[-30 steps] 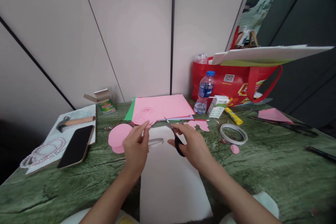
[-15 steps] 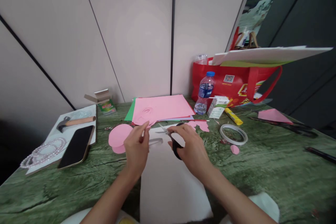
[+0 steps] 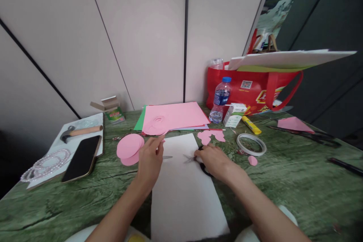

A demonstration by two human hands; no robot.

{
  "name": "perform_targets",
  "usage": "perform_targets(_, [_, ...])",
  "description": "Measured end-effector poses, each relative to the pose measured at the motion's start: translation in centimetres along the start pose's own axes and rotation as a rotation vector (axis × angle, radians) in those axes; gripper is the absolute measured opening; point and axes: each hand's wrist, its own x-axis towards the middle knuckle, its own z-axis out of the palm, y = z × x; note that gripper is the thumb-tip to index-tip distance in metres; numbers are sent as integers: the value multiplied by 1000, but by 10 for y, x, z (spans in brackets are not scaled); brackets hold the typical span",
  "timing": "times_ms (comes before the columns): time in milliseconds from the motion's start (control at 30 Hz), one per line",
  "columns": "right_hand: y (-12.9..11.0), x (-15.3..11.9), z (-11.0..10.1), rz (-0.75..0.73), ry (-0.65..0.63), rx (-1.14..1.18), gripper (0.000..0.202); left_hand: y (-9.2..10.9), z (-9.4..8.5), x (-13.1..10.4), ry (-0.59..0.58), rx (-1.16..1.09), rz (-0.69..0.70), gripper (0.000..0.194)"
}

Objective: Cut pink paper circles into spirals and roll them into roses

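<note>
My right hand (image 3: 214, 160) is closed on a pair of scissors (image 3: 204, 168) with black handles. The blades are slightly spread and point left, over a long white sheet (image 3: 185, 196). My left hand (image 3: 149, 159) is pinched closed above the sheet's left edge, a small piece of pink paper (image 3: 163, 141) showing at its fingertips; most of that piece is hidden. A grey pointed shape lies beside the left fingers, and I cannot tell whether it is a shadow. To the left of this hand sit overlapping pink paper circles (image 3: 129, 149). Pink paper scraps (image 3: 205, 136) lie beyond the right hand.
Coloured paper (image 3: 181, 115) is stacked at the back, with a pink spiral cutout (image 3: 157, 125). A phone (image 3: 82, 159), hammer (image 3: 82, 132) and beads (image 3: 48, 166) are on the left. Tape (image 3: 240, 149), glue stick (image 3: 251, 125), bottle (image 3: 221, 100) and red bag (image 3: 238, 87) stand right.
My right hand has drawn the scissors right and slightly down, away from my left hand. My left hand has shifted only a little.
</note>
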Motion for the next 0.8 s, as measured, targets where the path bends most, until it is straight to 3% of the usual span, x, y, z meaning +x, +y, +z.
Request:
perform_targets(100, [0, 5, 2, 9, 84, 20, 30, 1, 0, 0, 1, -8, -10, 26])
perform_targets(233, [0, 18, 13, -58, 190, 213, 20, 0, 0, 0, 4, -24, -14, 26])
perform_targets(467, [-8, 30, 29, -14, 164, 131, 18, 1, 0, 0, 11, -24, -15, 26])
perform_targets(800, [-19, 26, 21, -47, 145, -32, 23, 3, -1, 0, 9, -5, -23, 25])
